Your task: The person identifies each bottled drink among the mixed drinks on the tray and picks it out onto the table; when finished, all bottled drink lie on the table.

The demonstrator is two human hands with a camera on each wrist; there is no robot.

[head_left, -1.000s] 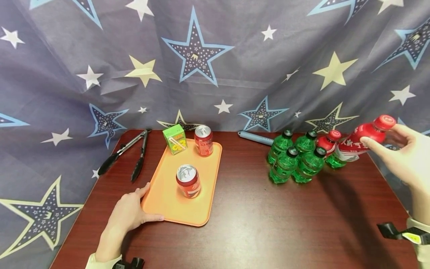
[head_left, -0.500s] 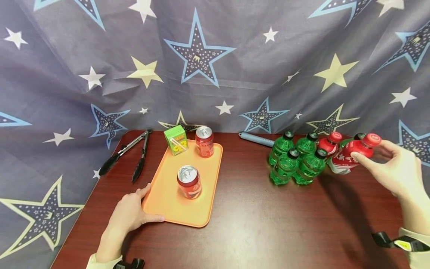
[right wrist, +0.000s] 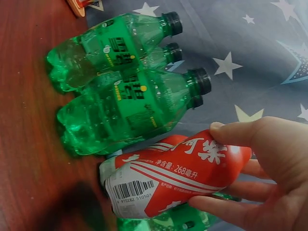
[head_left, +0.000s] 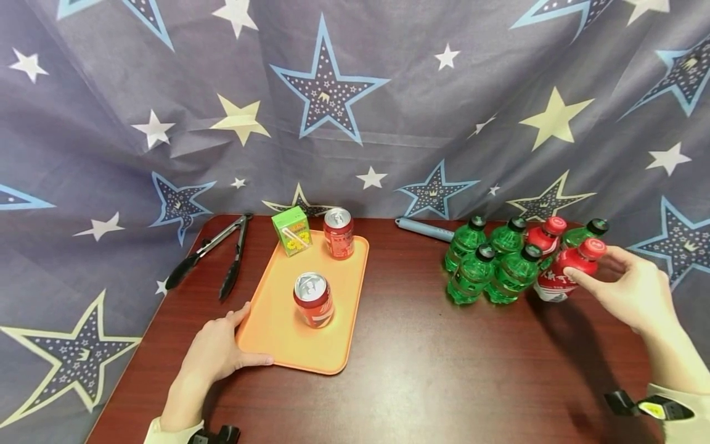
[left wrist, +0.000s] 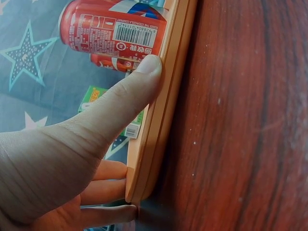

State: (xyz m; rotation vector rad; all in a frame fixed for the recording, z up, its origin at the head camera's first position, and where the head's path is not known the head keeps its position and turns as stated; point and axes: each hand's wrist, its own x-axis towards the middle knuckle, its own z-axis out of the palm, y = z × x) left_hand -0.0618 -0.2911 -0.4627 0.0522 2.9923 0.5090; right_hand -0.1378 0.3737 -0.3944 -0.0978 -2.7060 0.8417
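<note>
My right hand (head_left: 632,290) holds a red-capped cola bottle (head_left: 560,274) between thumb and fingers, leaning at the right end of a bottle group. In the right wrist view its red and white label (right wrist: 178,173) shows; I cannot tell whether its base touches the table. Behind it are another red-capped bottle (head_left: 545,237) and a green bottle (head_left: 582,233). Several green bottles (head_left: 471,274) stand to its left. My left hand (head_left: 213,351) spans the near left corner of an orange tray (head_left: 272,333), thumb on the near rim (left wrist: 168,62), fairly straight fingers touching the left side.
Two red cola cans (head_left: 314,302) stand upright on the tray, one near, one far. A green juice box (head_left: 292,231) sits by its far left corner. Black-tipped tongs (head_left: 213,250) lie left of it. A blue stick-like handle (head_left: 424,229) lies at the back before the star-patterned cloth (head_left: 355,111).
My right hand has brought the cola bottle leftward and down, toward the front of the other red-capped bottle, and the green bottle behind has come into sight. My left hand stays on the tray.
</note>
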